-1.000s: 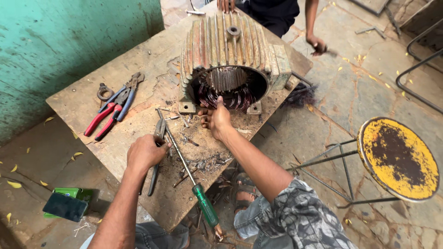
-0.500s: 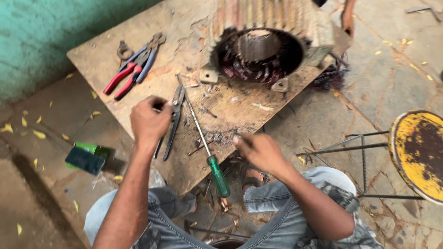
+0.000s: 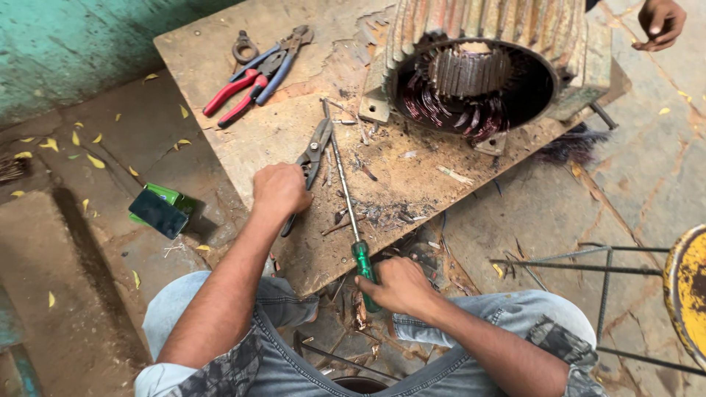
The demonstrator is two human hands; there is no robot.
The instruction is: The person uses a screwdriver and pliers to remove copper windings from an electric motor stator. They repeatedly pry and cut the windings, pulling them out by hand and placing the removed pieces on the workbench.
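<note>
the long screwdriver (image 3: 351, 213) lies on the wooden board (image 3: 220, 59), its thin shaft running from the middle of the board down to the near edge, where the green handle hangs over. the right hand (image 3: 397, 285) is curled around that green handle, fingers wrapped tight on it at the board's near edge. the left hand (image 3: 281, 190) sits closed on the board near its left edge, fingers folded over the handles of the dark pliers (image 3: 309, 165), whose jaws point up toward the middle of the board just beside the screwdriver shaft. bits of wire and dark scrap (image 3: 390, 213) lie scattered between shaft and near edge. the ribbed motor housing (image 3: 478, 66), with coppery windings inside, takes up the far right corner. red pliers (image 3: 234, 95) and blue pliers (image 3: 276, 62) rest together near the far left corner. another person's hand (image 3: 660, 22) shows beyond the motor. a green box (image 3: 158, 209) lies on the ground left of the board.
</note>
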